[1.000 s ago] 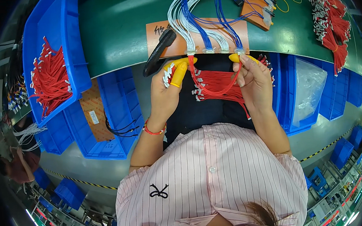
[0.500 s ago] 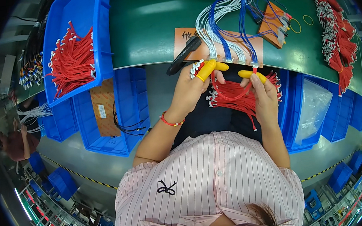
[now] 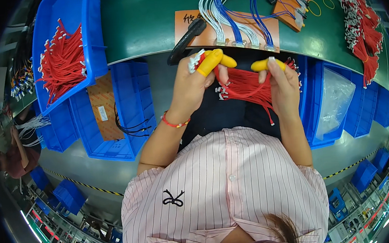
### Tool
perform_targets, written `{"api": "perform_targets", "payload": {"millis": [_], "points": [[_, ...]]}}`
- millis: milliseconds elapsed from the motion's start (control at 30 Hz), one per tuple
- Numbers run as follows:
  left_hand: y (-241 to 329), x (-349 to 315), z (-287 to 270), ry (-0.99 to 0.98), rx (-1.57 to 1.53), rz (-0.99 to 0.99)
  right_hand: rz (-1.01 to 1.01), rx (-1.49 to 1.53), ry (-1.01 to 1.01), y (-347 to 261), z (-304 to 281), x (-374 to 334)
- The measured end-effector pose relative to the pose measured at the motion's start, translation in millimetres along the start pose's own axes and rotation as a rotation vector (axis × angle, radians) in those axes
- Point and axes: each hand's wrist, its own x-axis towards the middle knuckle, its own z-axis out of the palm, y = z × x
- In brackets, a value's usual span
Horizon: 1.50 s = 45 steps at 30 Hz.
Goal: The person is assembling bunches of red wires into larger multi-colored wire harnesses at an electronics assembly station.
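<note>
My left hand (image 3: pixel 195 79) is closed around several red cables, whose white connectors (image 3: pixel 195 61) stick out beside its yellow finger cots. My right hand (image 3: pixel 283 83), also with a yellow cot, pinches the end of a red cable (image 3: pixel 243 92) that loops across toward the left hand. What looks like its white connector tip (image 3: pixel 271 59) shows at the fingertips, just below the table edge. Beyond the hands, white and blue wires (image 3: pixel 222 8) run into a row of connectors (image 3: pixel 238 44) along the front of an orange board (image 3: pixel 187 36). A bundle of red cables (image 3: pixel 252 88) lies on my lap.
At left, a blue bin (image 3: pixel 95 47) holds red cables. A black handle-like object (image 3: pixel 187 41) overhangs the table edge. An orange box (image 3: pixel 288 7) with wires stands on the green table (image 3: pixel 149 23); a red cable pile (image 3: pixel 362 28) hangs at right. Below are blue crates (image 3: pixel 129 113).
The red cable's end in my right hand has come away from the row of connectors on the orange board. Both hands now sit a little lower than the board. The whole view has shifted slightly.
</note>
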Motion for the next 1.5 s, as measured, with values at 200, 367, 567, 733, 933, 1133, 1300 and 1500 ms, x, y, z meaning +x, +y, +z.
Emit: {"api": "perform_targets", "payload": {"millis": [200, 367, 567, 733, 933, 1133, 1300, 1500], "points": [[15.1, -36.8, -35.1, -0.083, -0.382, 0.096, -0.049, -0.247, -0.267, 13.7, -14.5, -6.8], [35.2, -46.2, -30.1, 0.164, 0.319, 0.123, -0.388, -0.930, -0.210, 35.2, -6.6, 9.6], [1.6, -32.8, -27.7, 0.030, 0.668, -0.010, -0.202, -0.559, -0.179, 22.9, -5.8, 6.0], [-28.6, -11.9, -7.3, -0.105, 0.420, 0.194, -0.117, -0.463, -0.241, 17.2, 1.4, 1.9], [-20.8, -6.7, 3.5, -0.027, -0.119, -0.038, 0.004, -0.500, -0.281, 5.2, -21.8, 0.2], [-23.0, -0.4, 9.0, 0.076, -0.015, 0.020, -0.107, -0.815, -0.249, 8.0, -59.5, -0.8], [-17.6, 3.4, 10.2, 0.154, -0.041, -0.009, -0.108, -0.827, -0.182, 7.2, -58.6, -4.4], [-17.3, 3.4, 11.8, 0.164, -0.019, 0.001, 0.137, 0.093, -0.036, 12.4, -69.4, -6.4]]}}
